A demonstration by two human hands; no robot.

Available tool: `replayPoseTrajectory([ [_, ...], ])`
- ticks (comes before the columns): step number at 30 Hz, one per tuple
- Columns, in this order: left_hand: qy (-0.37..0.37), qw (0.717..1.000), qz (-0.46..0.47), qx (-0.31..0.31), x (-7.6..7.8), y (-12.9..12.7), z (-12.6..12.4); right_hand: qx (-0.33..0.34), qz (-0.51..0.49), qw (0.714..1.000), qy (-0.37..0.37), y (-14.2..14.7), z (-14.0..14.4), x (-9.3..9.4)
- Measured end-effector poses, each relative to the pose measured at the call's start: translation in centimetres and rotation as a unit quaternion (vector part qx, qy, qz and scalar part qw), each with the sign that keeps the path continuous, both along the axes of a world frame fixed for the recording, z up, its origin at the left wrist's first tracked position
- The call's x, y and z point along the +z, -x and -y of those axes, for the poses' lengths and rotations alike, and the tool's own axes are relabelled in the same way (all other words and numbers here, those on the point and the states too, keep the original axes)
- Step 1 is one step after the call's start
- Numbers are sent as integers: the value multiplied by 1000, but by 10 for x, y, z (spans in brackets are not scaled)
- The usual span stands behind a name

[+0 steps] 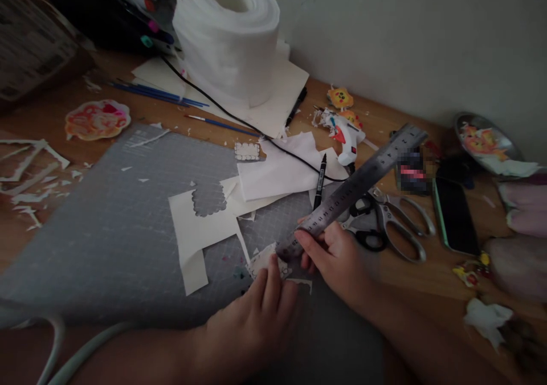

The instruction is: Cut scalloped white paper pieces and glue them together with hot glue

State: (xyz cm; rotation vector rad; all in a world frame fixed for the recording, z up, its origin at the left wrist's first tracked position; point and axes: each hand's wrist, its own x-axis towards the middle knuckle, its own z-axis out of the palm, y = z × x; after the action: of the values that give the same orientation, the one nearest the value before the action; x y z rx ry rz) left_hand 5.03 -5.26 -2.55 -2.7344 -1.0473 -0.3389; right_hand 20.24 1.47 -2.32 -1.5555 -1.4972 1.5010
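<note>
Steel ruler (359, 184) in right hand (337, 257) slants up toward far right

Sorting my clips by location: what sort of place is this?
Likely a home craft desk: a grey cutting mat strewn with paper offcuts, a glue gun, scissors, and a steel ruler in the right hand.

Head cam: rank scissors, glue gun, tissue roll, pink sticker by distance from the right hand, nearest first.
From the right hand, which holds the steel ruler:
1. Scissors, just right of the hand on the wood.
2. Glue gun, behind the hand, toward the wall.
3. Tissue roll, far back, centre-left.
4. Pink sticker, far left, past the cutting mat.
</note>
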Motion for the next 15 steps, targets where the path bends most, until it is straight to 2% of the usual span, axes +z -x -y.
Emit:
replayPoseTrajectory([
  [10,-3,1000,-1,5,0,-1,2,-6,24,999,29,1,1,-2],
  [15,11,1000,-5,1,-4,0,3,-8,-2,1000,27,1,0,-2],
])
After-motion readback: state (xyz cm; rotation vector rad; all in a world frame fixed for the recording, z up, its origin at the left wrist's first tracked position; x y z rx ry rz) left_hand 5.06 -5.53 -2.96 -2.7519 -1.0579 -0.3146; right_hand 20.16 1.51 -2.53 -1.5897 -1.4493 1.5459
